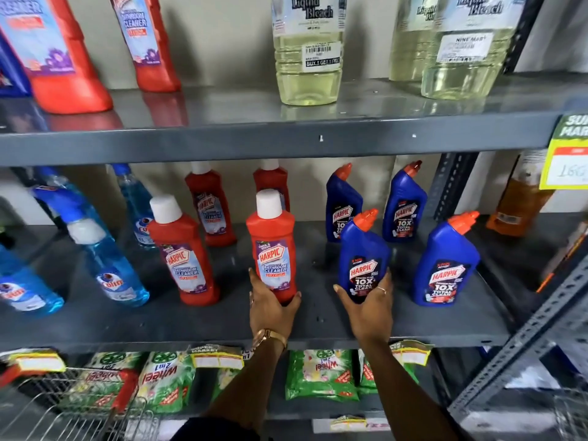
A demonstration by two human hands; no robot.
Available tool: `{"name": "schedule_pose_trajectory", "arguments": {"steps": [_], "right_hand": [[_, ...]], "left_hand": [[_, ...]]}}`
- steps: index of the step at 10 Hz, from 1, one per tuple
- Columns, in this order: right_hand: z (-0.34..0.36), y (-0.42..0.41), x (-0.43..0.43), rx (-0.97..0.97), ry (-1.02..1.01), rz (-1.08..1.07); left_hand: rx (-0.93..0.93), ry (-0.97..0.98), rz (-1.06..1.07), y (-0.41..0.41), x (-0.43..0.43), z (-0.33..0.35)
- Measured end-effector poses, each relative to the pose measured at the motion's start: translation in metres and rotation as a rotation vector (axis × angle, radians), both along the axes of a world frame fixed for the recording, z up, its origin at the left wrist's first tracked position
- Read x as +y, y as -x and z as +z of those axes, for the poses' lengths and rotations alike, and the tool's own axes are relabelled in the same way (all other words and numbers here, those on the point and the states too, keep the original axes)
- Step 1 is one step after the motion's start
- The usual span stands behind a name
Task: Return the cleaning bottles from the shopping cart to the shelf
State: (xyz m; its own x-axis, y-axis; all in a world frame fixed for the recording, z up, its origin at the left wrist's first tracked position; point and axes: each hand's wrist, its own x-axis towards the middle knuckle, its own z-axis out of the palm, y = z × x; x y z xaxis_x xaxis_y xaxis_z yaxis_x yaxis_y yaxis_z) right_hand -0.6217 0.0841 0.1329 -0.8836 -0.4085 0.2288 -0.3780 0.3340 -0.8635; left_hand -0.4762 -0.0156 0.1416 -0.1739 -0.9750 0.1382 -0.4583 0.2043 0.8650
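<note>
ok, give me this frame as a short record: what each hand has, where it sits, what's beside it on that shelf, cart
left hand: gripping base of red bottle, upright on middle shelf
right hand: gripping base of blue bottle, upright on the same shelf
neighbours: another red bottle to the left, another blue bottle to the right
back row: two more red, two more blue
cart: lower left, contents unclear

Wall: plain pale wall (222, 43) behind the racks, bottle shadows cast on it.
Shelving: grey metal shelf (191, 141), glossy top boards that mirror the goods.
Uprights: perforated angle-iron post (521, 342) at right.
Price tags: yellow label (564, 160) clipped to the shelf edge.
Light: even, from above.
</note>
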Motion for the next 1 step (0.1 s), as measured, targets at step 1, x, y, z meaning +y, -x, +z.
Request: {"name": "schedule_pose_trajectory", "arguments": {"steps": [1], "right_hand": [[0.0037, 0.0, 0.0065, -0.14, 0.105, 0.053]], "left_hand": [[-0.023, -0.048, -0.033, -0.0096, 0.0046, 0.0028]]}}
